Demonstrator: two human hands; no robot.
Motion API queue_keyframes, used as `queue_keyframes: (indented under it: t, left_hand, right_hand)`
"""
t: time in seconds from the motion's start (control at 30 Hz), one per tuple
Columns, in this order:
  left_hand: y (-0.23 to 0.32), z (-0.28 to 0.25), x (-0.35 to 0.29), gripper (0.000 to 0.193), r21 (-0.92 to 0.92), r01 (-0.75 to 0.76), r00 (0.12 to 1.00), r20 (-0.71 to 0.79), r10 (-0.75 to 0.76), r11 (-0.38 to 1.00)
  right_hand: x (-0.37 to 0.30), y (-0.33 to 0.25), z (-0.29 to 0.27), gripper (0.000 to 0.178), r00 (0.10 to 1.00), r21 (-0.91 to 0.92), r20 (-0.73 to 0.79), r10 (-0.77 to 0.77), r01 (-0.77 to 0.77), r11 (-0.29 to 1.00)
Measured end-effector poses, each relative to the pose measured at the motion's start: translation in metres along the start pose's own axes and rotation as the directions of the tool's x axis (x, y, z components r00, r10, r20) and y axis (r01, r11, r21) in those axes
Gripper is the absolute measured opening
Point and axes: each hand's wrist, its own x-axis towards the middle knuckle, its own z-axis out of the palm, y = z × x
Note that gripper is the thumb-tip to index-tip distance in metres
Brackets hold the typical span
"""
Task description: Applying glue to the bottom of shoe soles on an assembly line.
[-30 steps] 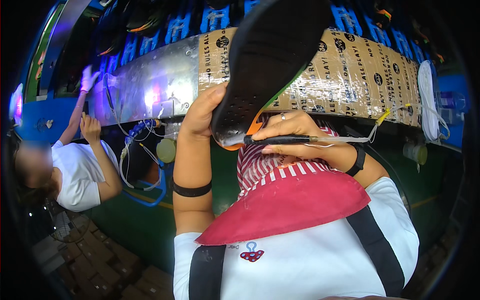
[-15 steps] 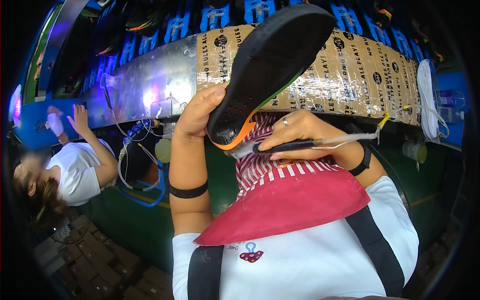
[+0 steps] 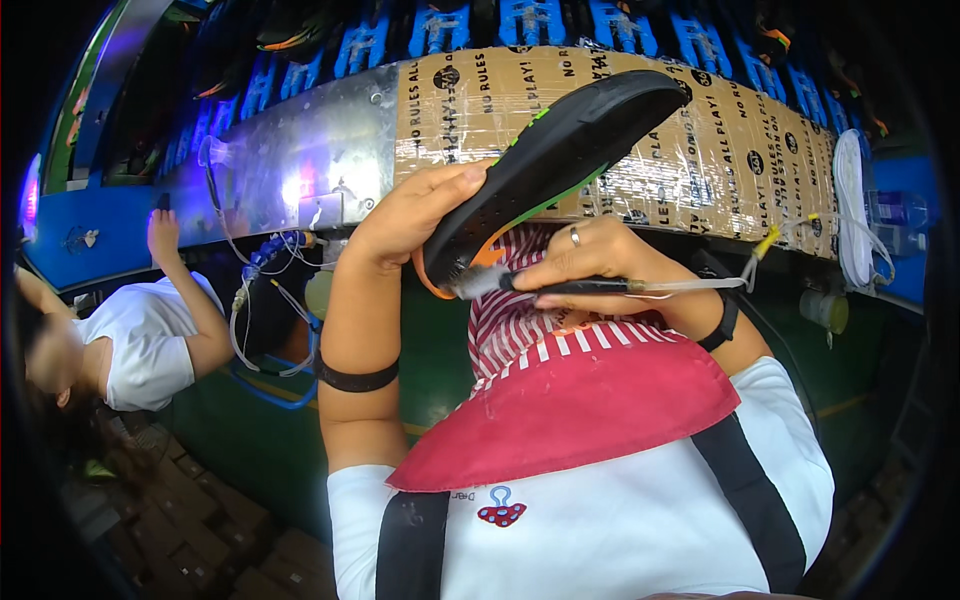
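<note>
My left hand point(image 3: 420, 215) grips a black shoe sole point(image 3: 550, 145) near its heel, thumb on the near face. The sole has an orange heel edge, a green strip along its side and small holes; it tilts with the toe up to the right. In my right hand point(image 3: 590, 262) is a brush point(image 3: 570, 286) with a black handle and pale bristles, pinched between thumb and fingers. The bristles touch the heel end, where the surface looks wet. A pale tube point(image 3: 690, 284) runs from the brush handle off to the right.
A bench topped with printed cardboard point(image 3: 740, 160) under clear film lies ahead, with a bare metal plate point(image 3: 350, 130) at its left. Blue clamp-like fixtures point(image 3: 535, 22) line the far side. A white hose point(image 3: 855, 200) hangs at right. Another person point(image 3: 150, 345) works at left.
The sole has swung lower and turned, its toe now further down and right. My left hand has shifted slightly right. The brush has moved a little left and up, staying at the heel.
</note>
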Motion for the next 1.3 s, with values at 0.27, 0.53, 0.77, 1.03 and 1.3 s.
queue_keyframes:
  t: [0.27,0.53,0.77,1.03,1.3]
  left_hand:
    - [0.000,0.003,0.004,0.040,0.184,0.112,0.994,-0.009,-0.113,0.976]
    - [-0.001,-0.002,0.005,0.038,0.230,0.078,0.997,0.010,-0.083,0.970]
    - [-0.006,-0.005,0.000,0.036,0.265,0.106,0.994,-0.044,-0.098,0.958]
    - [-0.021,-0.012,0.004,0.038,-0.104,0.008,0.970,-0.239,-0.032,0.995]
    - [-0.039,-0.012,0.002,0.067,-0.656,-0.646,0.755,-0.476,0.451,0.390]
  right_hand:
    - [-0.001,0.010,0.003,0.024,0.998,-0.177,0.000,-0.056,0.055,0.983]
    - [0.005,0.010,0.005,0.022,0.988,-0.200,-0.111,-0.111,0.087,0.976]
    - [0.001,0.008,0.001,0.020,0.997,-0.082,0.040,-0.065,0.068,0.994]
    - [-0.001,0.007,-0.014,0.020,0.999,-0.080,-0.013,-0.032,0.031,0.996]
    - [-0.007,-0.013,-0.038,0.023,0.892,0.103,-0.391,0.226,-0.202,0.974]
